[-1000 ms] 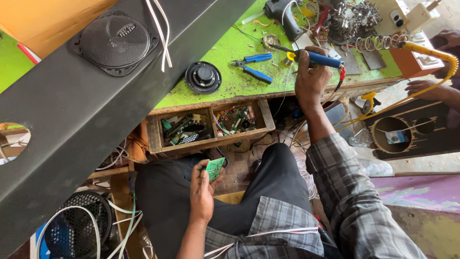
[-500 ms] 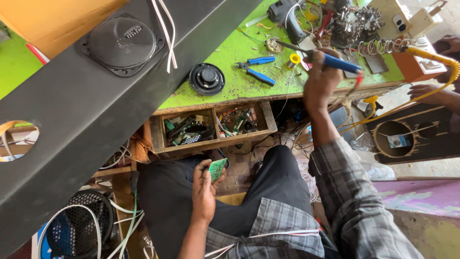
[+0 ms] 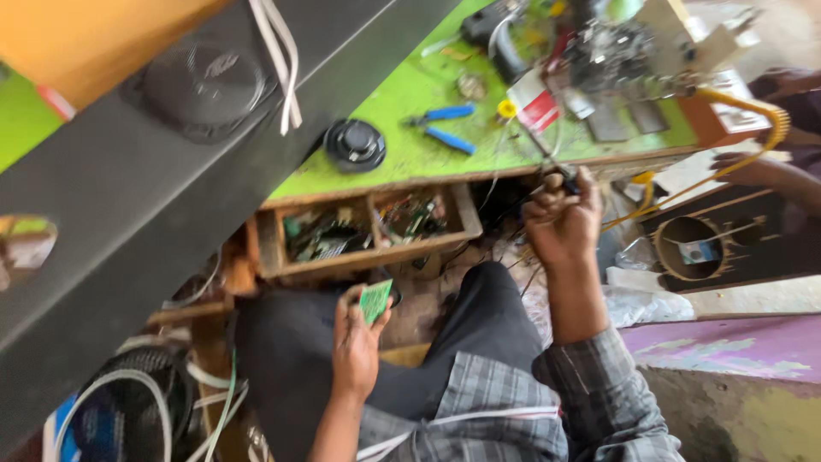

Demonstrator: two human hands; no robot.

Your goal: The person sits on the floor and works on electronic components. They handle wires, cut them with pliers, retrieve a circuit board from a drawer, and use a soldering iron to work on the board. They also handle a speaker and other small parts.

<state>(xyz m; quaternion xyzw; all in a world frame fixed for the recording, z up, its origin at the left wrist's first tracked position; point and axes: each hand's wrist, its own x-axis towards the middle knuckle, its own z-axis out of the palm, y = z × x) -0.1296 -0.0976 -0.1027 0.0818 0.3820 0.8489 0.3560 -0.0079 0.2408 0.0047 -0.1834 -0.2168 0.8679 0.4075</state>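
Right hand [image 3: 560, 224] pulled back off the green workbench [image 3: 402, 103] toward the lap, fist closed on a thin dark tool. Left hand [image 3: 357, 342] pinches small green circuit board [image 3: 375, 300] over the lap, unmoved.

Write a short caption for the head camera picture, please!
Left hand holds a small green circuit board; right hand grips a blurred tool beside the green workbench.

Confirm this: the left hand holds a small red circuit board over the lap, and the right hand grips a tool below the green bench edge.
Not quite. The circuit board in the left hand is green, not red, as the head view shows. The rest stands: it is held over the lap, and the right hand grips a tool below the edge of the green bench.
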